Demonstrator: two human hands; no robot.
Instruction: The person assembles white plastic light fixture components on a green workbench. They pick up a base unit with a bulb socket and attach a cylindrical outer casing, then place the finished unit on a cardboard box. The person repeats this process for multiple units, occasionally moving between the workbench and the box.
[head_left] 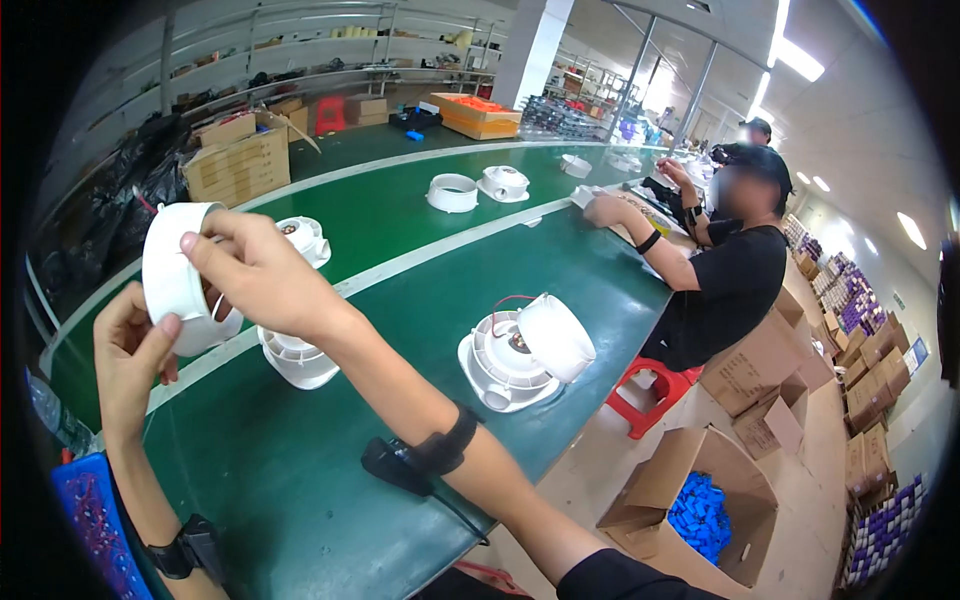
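Grasping a white ring with both hands, left hand low on it, right hand higher, raised at left side of green bench. Right forearm partly blocks a white housing; another housing sits right, white cylinder tilted on it. Blue tray lower left.

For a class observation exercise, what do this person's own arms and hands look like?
The left hand and right hand are ungloved. Black straps, each with a dark boxy device, circle both forearms; a black sleeve shows on the right.
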